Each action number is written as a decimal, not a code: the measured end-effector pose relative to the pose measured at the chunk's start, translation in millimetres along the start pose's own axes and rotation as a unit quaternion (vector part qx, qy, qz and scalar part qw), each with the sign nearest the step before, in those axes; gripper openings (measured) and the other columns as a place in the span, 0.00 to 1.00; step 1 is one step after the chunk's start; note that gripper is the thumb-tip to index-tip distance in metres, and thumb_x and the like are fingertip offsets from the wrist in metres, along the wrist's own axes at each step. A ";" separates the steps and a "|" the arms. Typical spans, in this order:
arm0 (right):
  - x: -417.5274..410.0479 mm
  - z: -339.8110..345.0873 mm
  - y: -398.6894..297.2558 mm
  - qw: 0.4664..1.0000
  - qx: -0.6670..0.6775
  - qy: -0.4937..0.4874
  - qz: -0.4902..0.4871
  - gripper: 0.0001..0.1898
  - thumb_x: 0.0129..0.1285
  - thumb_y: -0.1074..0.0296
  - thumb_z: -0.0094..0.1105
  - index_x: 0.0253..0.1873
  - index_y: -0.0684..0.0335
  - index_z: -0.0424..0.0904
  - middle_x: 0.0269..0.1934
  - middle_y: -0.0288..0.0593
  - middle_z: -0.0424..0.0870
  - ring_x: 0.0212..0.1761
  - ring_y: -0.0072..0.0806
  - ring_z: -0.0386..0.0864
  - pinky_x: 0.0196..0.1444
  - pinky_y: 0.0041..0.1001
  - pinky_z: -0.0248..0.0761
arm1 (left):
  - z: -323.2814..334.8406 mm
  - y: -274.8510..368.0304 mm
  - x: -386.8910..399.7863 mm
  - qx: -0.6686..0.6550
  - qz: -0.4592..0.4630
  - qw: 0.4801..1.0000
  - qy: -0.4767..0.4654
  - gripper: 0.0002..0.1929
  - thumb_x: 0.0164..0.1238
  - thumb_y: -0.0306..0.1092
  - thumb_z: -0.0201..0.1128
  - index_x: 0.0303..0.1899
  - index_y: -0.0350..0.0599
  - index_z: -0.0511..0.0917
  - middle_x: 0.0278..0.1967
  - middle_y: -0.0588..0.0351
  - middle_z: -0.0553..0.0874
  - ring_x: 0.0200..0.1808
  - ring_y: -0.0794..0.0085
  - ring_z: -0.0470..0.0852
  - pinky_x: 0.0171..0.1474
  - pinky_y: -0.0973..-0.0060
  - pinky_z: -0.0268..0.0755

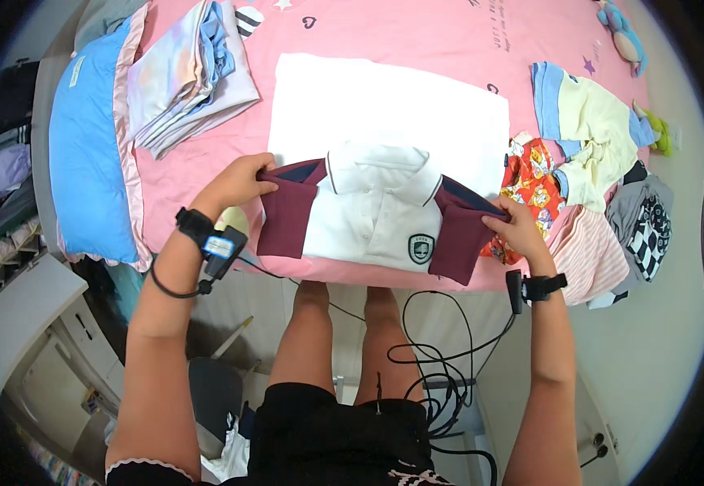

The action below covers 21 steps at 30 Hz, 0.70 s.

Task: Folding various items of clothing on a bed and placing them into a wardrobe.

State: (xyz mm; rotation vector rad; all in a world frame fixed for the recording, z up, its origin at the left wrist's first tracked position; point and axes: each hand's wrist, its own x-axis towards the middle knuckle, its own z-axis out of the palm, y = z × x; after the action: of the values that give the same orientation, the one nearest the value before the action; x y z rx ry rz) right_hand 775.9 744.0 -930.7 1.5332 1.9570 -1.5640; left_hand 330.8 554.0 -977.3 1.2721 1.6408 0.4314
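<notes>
A white polo shirt (352,225) with maroon sleeves, a collar and a dark crest lies front up near the bed's front edge. Its sleeves hang down at both sides, and its lower body is not visible. My left hand (239,182) pinches the upper outer corner of the sleeve at the picture's left. At the other side, my right hand (517,223) grips the outer corner of the other sleeve between thumb and fingers. Beneath and behind the collar, a flat white board or sheet (388,97) rests on the pink bedspread (352,30).
A blue pillow (91,146) and folded pastel fabric (182,91) lie at left. At right are a cream-and-blue garment (595,115), red patterned cloth (531,176), striped pink cloth (589,249) and plush toys (625,39). Black cables (443,364) hang below my right wrist.
</notes>
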 end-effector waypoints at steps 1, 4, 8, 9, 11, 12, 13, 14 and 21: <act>2.0 -8.0 1.8 1.000 -0.002 0.001 0.002 0.08 0.54 0.73 0.63 0.38 0.66 0.75 0.30 0.34 0.76 0.32 0.16 0.72 0.35 0.19 0.66 | -7.1 8.6 1.6 -0.123 -0.074 0.989 -0.040 0.11 0.47 0.22 0.67 0.30 0.40 0.71 0.27 0.62 0.73 0.32 0.75 0.73 0.36 0.78 0.67; 8.9 -32.0 -9.9 0.984 0.169 -0.006 -0.055 0.08 0.57 0.75 0.60 0.42 0.64 0.75 0.34 0.27 0.76 0.35 0.13 0.72 0.39 0.16 0.67 | -41.0 24.6 9.5 -0.115 -0.013 0.993 0.020 0.08 0.53 0.22 0.64 0.32 0.40 0.72 0.27 0.65 0.74 0.31 0.83 0.72 0.35 0.82 0.67; 37.1 -64.1 -23.9 0.980 0.169 0.074 -0.071 0.07 0.58 0.73 0.60 0.42 0.64 0.76 0.33 0.30 0.78 0.34 0.14 0.73 0.39 0.16 0.66 | -64.4 35.3 49.1 -0.220 -0.020 0.973 0.066 0.08 0.58 0.24 0.62 0.39 0.41 0.74 0.34 0.64 0.77 0.36 0.82 0.74 0.42 0.83 0.68; 47.3 -69.4 -21.2 0.979 0.175 0.087 -0.064 0.07 0.58 0.72 0.60 0.41 0.64 0.76 0.32 0.30 0.78 0.33 0.14 0.73 0.38 0.16 0.66 | -61.8 34.0 63.2 -0.222 -0.015 0.973 0.063 0.08 0.58 0.24 0.62 0.39 0.41 0.74 0.34 0.64 0.77 0.36 0.82 0.74 0.42 0.83 0.68; 72.4 -63.3 -20.2 0.977 0.173 0.107 -0.060 0.07 0.60 0.69 0.58 0.41 0.63 0.76 0.30 0.30 0.78 0.30 0.13 0.72 0.33 0.16 0.65 | -55.4 21.0 85.3 -0.192 -0.010 0.972 0.134 0.08 0.57 0.26 0.64 0.37 0.40 0.75 0.31 0.63 0.79 0.33 0.82 0.75 0.40 0.83 0.69; 88.7 -55.6 -14.6 0.980 0.172 0.101 -0.018 0.07 0.61 0.67 0.58 0.41 0.62 0.76 0.29 0.30 0.77 0.29 0.13 0.71 0.31 0.16 0.64 | -56.7 2.5 94.2 -0.151 -0.033 0.980 0.128 0.15 0.56 0.30 0.66 0.45 0.39 0.73 0.35 0.59 0.80 0.37 0.78 0.77 0.43 0.81 0.70; 96.4 -55.9 -9.7 0.980 0.166 0.104 0.032 0.08 0.61 0.66 0.58 0.41 0.62 0.76 0.28 0.30 0.77 0.28 0.13 0.70 0.28 0.16 0.62 | -47.5 10.8 102.2 -0.155 -0.030 0.980 0.124 0.15 0.56 0.30 0.66 0.45 0.39 0.73 0.35 0.59 0.80 0.37 0.78 0.77 0.43 0.81 0.70; 102.3 -59.3 -5.2 0.980 0.164 0.109 0.036 0.08 0.61 0.66 0.58 0.41 0.62 0.76 0.28 0.30 0.77 0.28 0.13 0.70 0.28 0.16 0.62 | -35.5 20.0 111.0 -0.202 -0.068 0.961 0.175 0.19 0.56 0.32 0.66 0.48 0.37 0.71 0.38 0.56 0.80 0.39 0.77 0.78 0.43 0.81 0.70; 94.8 -36.0 20.8 0.932 0.161 0.312 -0.087 0.26 0.56 0.64 0.64 0.57 0.67 0.66 0.46 0.42 0.76 0.41 0.24 0.75 0.43 0.22 0.70 | -1.7 24.9 88.0 -0.392 -0.149 0.889 0.184 0.17 0.63 0.40 0.61 0.49 0.41 0.72 0.39 0.64 0.77 0.36 0.83 0.74 0.39 0.84 0.67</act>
State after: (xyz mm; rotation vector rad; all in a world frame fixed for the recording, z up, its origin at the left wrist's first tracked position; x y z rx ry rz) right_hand 765.7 826.0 -993.1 2.2738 2.2814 -1.6720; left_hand 344.8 641.6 -999.5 0.3341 1.6593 1.0581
